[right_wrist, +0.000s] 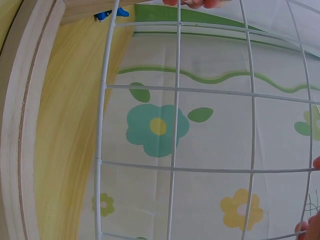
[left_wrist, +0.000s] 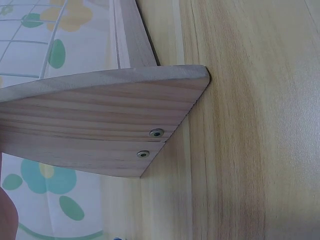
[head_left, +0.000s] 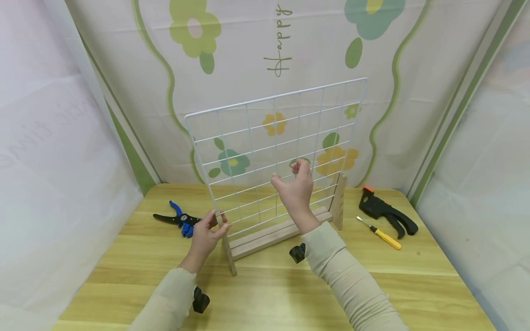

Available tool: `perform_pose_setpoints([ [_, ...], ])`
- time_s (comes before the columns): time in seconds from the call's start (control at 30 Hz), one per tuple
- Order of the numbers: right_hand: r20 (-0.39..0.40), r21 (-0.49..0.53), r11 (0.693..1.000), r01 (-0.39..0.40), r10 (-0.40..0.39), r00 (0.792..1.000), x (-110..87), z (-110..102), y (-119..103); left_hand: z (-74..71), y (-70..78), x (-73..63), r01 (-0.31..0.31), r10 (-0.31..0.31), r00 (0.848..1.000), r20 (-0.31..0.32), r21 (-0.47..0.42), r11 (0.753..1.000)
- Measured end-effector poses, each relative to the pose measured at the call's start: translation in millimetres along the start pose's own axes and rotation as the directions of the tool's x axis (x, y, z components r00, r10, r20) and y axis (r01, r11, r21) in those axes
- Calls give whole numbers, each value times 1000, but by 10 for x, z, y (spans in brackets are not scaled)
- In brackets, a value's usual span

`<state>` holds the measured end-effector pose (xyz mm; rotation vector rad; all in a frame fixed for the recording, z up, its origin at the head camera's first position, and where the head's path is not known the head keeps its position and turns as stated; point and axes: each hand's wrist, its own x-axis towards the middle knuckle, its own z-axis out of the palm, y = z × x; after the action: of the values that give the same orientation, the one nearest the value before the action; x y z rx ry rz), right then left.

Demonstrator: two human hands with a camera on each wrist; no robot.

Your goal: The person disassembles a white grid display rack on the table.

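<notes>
The left wooden upright (head_left: 228,255) is pinched by the left hand (head_left: 209,234) beside the grid panel (head_left: 275,145), which is stood upright above the rail (head_left: 269,240), long axis crosswise; at its wires, the right hand (head_left: 297,191) is placed, whether gripping cannot be told

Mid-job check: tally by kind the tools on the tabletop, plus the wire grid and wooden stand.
Blue-and-black pliers: 1
Yellow-handled screwdriver: 1
Black-and-orange tool: 1
Wire grid: 1
Wooden stand: 1
Total: 5
</notes>
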<state>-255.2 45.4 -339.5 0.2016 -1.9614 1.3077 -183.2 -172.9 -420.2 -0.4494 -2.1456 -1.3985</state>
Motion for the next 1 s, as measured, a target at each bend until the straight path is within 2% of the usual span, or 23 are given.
perform_pose_setpoints([
  [0.2,-3,2,1000,10,-10,1000,11,2,5,5,-9,1,-4,4,1000,-3,1,1000],
  [0.3,0,11,1000,9,-9,1000,21,-1,2,22,-154,-12,-13,13,1000,-11,-20,1000],
  [0.43,11,15,1000,7,-8,1000,25,-4,-12,48,-368,-27,-79,77,996,-35,-64,995],
  [0.47,12,15,1000,10,-10,1000,25,-6,-14,49,-374,-26,-95,92,995,-38,-66,993],
  [0.53,14,16,1000,12,-13,1000,24,-7,-14,51,-373,-26,-98,96,995,-39,-66,993],
  [0.7,15,20,1000,21,-21,1000,29,-10,-6,46,-336,-30,-42,41,999,-30,-26,999],
  [0.83,12,12,999,39,-39,999,38,-13,-4,53,-309,-24,-31,31,999,-34,-18,999],
  [1.0,6,3,998,64,-64,998,47,-12,-13,23,-116,-12,-64,63,998,-27,-16,998],
])
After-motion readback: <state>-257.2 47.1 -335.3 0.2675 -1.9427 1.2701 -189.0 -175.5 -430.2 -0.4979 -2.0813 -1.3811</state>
